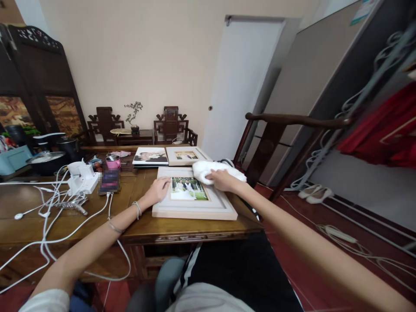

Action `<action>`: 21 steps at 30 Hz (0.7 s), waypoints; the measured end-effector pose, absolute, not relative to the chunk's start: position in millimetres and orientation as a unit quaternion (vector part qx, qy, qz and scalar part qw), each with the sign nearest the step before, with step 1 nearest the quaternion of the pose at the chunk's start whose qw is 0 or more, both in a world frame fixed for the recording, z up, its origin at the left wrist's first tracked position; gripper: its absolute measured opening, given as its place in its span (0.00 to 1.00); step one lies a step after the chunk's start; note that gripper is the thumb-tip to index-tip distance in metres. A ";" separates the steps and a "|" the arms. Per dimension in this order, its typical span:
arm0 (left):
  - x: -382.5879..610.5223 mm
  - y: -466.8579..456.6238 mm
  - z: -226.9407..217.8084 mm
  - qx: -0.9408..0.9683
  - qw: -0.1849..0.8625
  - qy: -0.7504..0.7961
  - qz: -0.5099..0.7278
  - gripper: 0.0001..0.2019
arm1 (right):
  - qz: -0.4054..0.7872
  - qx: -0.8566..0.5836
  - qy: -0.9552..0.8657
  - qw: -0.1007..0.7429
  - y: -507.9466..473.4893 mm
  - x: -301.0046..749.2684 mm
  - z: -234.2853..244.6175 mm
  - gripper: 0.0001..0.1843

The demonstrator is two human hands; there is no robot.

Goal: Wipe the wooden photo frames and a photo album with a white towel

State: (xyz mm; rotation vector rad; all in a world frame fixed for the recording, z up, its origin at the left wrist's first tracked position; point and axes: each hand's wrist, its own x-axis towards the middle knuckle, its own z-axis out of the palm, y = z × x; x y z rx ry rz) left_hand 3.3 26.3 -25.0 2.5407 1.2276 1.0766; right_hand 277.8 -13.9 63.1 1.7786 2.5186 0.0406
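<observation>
A picture frame point(195, 212) with a pale wooden edge lies flat on the wooden table, a photo of two people set in its middle. My left hand point(160, 190) is at the frame's left side, its bent fingers holding the edge beside the photo. In my right hand point(222, 180) is a bunched white cloth point(201, 170), pressed on the frame's upper right corner. The cloth covers that corner and reaches past the frame's right edge. My right fingers are closed on it, partly hidden in its folds.
Behind lie another framed photo point(188, 155) and a photo board point(150, 156). Left are a phone point(109, 181), a white power strip point(91, 183), tangled white cables, a pink mug point(113, 161) and a black pot point(45, 162). A wooden chair point(269, 143) stands right.
</observation>
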 end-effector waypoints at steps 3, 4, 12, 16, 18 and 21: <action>3.8 27.1 -26.7 0.831 0.056 0.412 0.370 0.15 | 0.008 0.546 0.835 0.062 -66.3 285.2 58.9 0.29; 4.1 27.0 -27.0 0.830 0.052 0.411 0.373 0.15 | 0.000 0.536 0.842 0.070 -84.0 284.1 59.0 0.29; 8.0 17.7 -13.5 0.808 0.075 0.429 0.396 0.16 | -0.012 0.434 0.900 0.038 -121.6 211.6 63.9 0.27; 5.9 14.4 -7.4 0.796 0.098 0.440 0.404 0.18 | 0.008 0.379 0.925 -0.018 -109.0 171.1 59.8 0.25; 5.1 13.5 -6.6 0.802 0.096 0.433 0.400 0.18 | 0.015 0.382 0.923 -0.031 -109.5 171.8 59.1 0.25; 5.4 12.6 -7.6 0.826 0.082 0.394 0.395 0.16 | 0.004 0.413 0.910 -0.031 -113.6 199.9 58.6 0.26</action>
